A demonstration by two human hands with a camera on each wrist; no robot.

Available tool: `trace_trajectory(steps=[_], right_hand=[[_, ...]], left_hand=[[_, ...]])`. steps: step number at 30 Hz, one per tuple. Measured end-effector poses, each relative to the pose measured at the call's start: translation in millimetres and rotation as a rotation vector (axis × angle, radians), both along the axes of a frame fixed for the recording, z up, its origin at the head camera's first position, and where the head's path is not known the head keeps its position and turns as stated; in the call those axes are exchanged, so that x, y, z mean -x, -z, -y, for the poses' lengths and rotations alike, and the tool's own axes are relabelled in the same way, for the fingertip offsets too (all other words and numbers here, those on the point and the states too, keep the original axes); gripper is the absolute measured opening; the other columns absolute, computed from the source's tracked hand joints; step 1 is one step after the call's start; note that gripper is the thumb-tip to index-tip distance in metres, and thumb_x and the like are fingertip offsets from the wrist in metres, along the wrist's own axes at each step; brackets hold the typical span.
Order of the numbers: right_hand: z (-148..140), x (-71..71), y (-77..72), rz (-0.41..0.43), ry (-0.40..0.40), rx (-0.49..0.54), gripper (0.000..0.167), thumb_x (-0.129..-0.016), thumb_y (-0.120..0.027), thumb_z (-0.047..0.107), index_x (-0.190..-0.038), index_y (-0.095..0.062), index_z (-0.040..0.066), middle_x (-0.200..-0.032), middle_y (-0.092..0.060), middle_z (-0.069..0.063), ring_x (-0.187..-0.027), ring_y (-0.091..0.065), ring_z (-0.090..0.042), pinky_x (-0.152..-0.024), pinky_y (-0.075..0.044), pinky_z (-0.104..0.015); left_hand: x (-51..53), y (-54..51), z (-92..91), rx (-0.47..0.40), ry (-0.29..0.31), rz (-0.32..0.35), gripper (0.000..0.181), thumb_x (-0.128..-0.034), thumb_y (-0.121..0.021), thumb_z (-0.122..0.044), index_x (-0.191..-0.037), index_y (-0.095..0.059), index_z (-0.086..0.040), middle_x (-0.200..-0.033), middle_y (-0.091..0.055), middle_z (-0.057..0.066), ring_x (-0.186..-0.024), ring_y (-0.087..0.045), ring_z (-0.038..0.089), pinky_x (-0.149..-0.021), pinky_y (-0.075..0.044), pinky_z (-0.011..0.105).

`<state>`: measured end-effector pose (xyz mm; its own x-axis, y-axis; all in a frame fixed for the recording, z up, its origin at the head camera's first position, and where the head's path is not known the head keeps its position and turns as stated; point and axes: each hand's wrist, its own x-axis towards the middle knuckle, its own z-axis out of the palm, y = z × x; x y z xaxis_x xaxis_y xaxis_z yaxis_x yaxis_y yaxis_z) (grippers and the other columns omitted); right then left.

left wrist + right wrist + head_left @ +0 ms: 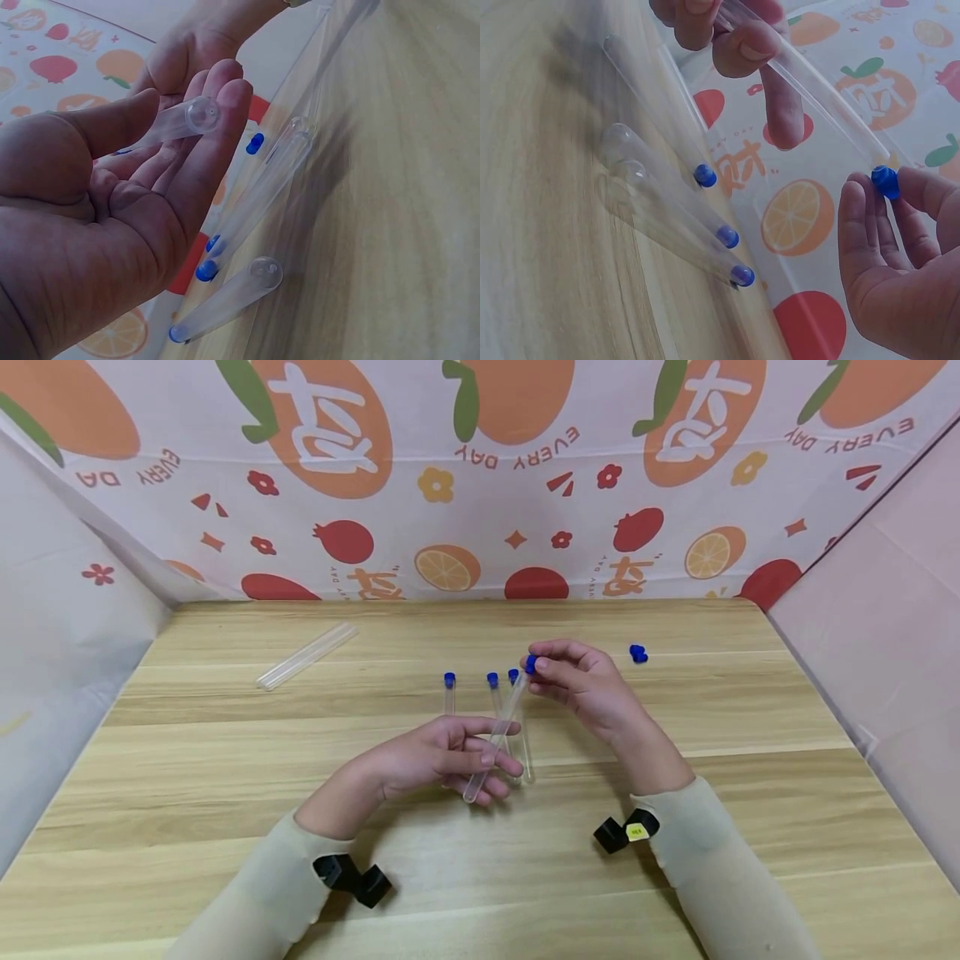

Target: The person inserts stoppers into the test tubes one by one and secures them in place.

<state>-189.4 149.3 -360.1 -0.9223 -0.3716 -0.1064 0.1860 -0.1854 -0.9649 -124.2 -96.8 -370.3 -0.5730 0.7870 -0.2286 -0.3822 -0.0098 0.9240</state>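
A clear tube (495, 739) is held slanted above the table. My left hand (450, 756) holds its lower part between thumb and fingers; the rounded end (202, 115) shows in the left wrist view. At the upper end, my right hand (592, 693) pinches a blue cap (886, 181) between thumb and fingertips, at the tube's mouth; whether it is fully seated I cannot tell. Under and beside the hands lie three tubes with blue caps, one on the left (449, 693) and two closer together (262, 195), partly hidden by my left hand in the head view.
Clear tubes without caps (307, 656) lie together at the table's back left. A small cluster of blue caps (638, 653) sits at the back right. Behind the wooden table (187, 777) hangs a fruit-printed cloth (487, 510).
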Motion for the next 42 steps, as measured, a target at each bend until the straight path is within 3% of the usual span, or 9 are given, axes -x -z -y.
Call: trace_trajectory(steps=[6, 14, 26, 42], right_hand=[[1.0, -2.0, -0.5, -0.001, -0.013, -0.001, 0.025, -0.098, -0.063, 0.01, -0.122, -0.063, 0.002, -0.111, -0.07, -0.007, -0.095, -0.069, -0.017, -0.09, -0.058, -0.03], [1.2, -1.6, 1.9, 0.002, -0.013, 0.002, 0.016, -0.099, -0.063, 0.012, -0.113, -0.067, 0.006, -0.11, -0.07, -0.007, -0.094, -0.068, -0.017, -0.091, -0.058, -0.031], [1.6, -0.5, 3.1, -0.014, 0.042, 0.032, 0.017, -0.095, -0.069, 0.015, -0.11, -0.068, 0.006, -0.105, -0.072, -0.007, -0.09, -0.071, -0.017, -0.088, -0.059, -0.032], [3.5, -1.9, 4.5, -0.012, 0.074, 0.058, 0.008, -0.096, -0.067, 0.012, -0.101, -0.07, 0.007, -0.099, -0.074, -0.006, -0.086, -0.072, -0.015, -0.086, -0.06, -0.031]], left_hand=[[-0.9, -0.2, -1.8, 0.005, -0.005, -0.007, 0.055, -0.1041, -0.047, -0.004, -0.155, -0.026, -0.002, -0.131, -0.063, 0.023, -0.101, -0.071, 0.027, -0.088, -0.058, 0.052], [1.3, 0.1, -0.7, 0.003, -0.027, 0.005, 0.054, -0.105, -0.047, -0.005, -0.155, -0.027, -0.003, -0.135, -0.056, 0.031, -0.103, -0.071, 0.026, -0.089, -0.059, 0.046], [3.0, 0.9, -2.7, -0.004, -0.202, 0.014, 0.052, -0.102, -0.052, -0.003, -0.15, -0.033, -0.001, -0.136, -0.053, 0.034, -0.099, -0.072, 0.024, -0.091, -0.058, 0.043], [1.3, 1.9, -4.3, 0.007, -0.277, -0.018, 0.048, -0.1019, -0.052, -0.002, -0.147, -0.038, 0.002, -0.13, -0.06, 0.031, -0.094, -0.072, 0.021, -0.085, -0.061, 0.04]])
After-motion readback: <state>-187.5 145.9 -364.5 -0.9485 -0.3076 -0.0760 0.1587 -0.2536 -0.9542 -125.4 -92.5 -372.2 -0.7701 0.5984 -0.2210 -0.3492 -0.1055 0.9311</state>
